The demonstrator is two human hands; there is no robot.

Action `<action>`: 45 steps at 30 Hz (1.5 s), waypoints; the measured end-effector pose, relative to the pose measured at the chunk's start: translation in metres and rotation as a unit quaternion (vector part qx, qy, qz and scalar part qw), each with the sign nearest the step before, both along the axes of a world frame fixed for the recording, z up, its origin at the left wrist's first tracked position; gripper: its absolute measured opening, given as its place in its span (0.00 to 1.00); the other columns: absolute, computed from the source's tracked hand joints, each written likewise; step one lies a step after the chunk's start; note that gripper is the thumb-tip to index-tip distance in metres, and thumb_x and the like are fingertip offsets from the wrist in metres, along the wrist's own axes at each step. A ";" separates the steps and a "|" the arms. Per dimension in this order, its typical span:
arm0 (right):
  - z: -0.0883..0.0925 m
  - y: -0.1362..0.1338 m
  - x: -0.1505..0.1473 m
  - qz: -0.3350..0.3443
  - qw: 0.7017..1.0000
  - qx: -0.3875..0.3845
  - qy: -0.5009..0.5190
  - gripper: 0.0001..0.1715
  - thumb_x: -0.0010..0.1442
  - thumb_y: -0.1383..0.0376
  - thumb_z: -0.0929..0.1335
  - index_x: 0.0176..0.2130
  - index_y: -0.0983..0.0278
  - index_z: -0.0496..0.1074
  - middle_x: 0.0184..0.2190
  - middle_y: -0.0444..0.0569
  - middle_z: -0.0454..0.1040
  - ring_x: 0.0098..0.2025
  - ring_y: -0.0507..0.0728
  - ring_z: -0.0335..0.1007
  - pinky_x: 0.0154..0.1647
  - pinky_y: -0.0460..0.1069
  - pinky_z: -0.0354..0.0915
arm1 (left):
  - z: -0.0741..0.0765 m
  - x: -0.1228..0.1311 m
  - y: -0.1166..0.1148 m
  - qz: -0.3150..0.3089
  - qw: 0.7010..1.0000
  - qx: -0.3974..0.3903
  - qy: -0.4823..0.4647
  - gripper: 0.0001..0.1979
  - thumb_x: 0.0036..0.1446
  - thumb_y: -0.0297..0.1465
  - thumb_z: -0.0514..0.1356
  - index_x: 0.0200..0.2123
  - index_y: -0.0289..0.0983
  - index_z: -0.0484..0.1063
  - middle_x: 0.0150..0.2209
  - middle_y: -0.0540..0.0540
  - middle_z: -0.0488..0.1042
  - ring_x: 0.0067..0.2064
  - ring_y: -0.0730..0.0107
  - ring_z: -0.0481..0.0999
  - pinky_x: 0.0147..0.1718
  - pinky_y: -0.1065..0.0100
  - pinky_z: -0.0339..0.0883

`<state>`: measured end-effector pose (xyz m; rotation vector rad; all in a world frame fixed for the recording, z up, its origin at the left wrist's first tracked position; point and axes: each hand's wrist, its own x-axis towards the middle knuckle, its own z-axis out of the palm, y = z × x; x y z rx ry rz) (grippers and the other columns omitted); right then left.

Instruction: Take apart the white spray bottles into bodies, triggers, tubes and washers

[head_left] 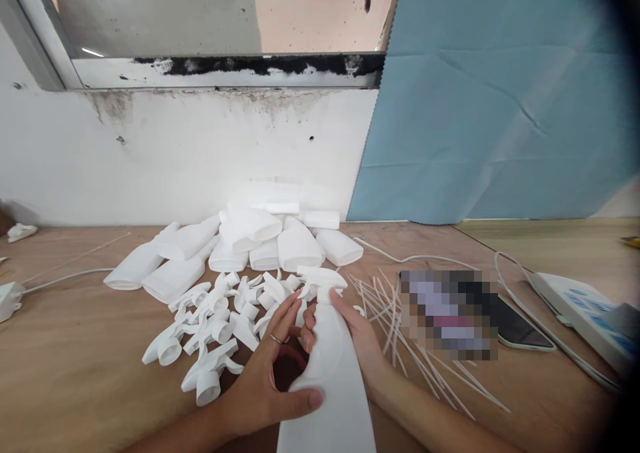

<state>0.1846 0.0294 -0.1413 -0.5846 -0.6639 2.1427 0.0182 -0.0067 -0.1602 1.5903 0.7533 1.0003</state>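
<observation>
A white spray bottle (333, 380) stands close in front of me, its trigger sprayer head (323, 278) seated on the neck. My left hand (280, 366) is wrapped round the bottle's left side, with the thumb pressed on its front and a ring on one finger. Around the neck and right shoulder of the bottle is my right hand (363, 340), its fingers curled round the neck. The bottle's base runs out of view at the bottom. Just left of my hands lies a pile of loose white trigger sprayer heads (220, 320).
Several white bottles (250, 233) are heaped against the wall. Thin white tubes (425, 360) lie scattered at the right, beside a phone (525, 330), partly blurred out. A power strip (585, 313) with a white cable stands far right. A blue cloth (490, 106) hangs behind.
</observation>
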 end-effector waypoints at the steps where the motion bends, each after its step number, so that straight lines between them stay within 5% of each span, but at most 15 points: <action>1: 0.001 0.000 0.000 -0.007 1.000 0.004 0.001 0.30 0.56 0.44 0.61 0.34 0.67 0.74 0.17 0.49 0.73 0.19 0.55 0.66 0.23 0.48 0.64 | 0.000 0.000 0.000 0.000 1.000 -0.002 0.002 0.47 0.47 0.39 0.68 0.65 0.52 0.45 0.69 0.49 0.29 0.59 0.50 0.59 0.49 0.56 0.66; 23: 0.004 -0.001 0.000 0.006 1.000 -0.010 -0.021 0.30 0.57 0.44 0.61 0.33 0.67 0.73 0.16 0.48 0.72 0.17 0.54 0.65 0.19 0.47 0.60 | 0.001 0.001 -0.001 0.001 1.000 -0.007 -0.007 0.48 0.46 0.39 0.69 0.65 0.52 0.45 0.69 0.47 0.30 0.55 0.53 0.63 0.47 0.57 0.67; 34: 0.007 -0.001 0.000 -0.044 0.999 0.012 -0.028 0.23 0.55 0.49 0.66 0.34 0.67 0.72 0.15 0.46 0.71 0.17 0.54 0.65 0.18 0.46 0.60 | 0.001 0.001 -0.003 -0.004 1.000 -0.002 -0.009 0.47 0.47 0.38 0.69 0.65 0.52 0.46 0.69 0.48 0.32 0.53 0.55 0.64 0.46 0.58 0.68; 45: 0.008 0.000 0.002 0.011 0.999 0.025 0.021 0.27 0.59 0.45 0.61 0.29 0.65 0.69 0.17 0.49 0.70 0.22 0.55 0.65 0.23 0.48 0.59 | -0.001 0.001 -0.003 0.013 0.999 0.024 0.021 0.49 0.46 0.38 0.69 0.65 0.51 0.43 0.68 0.46 0.32 0.58 0.50 0.60 0.48 0.57 0.67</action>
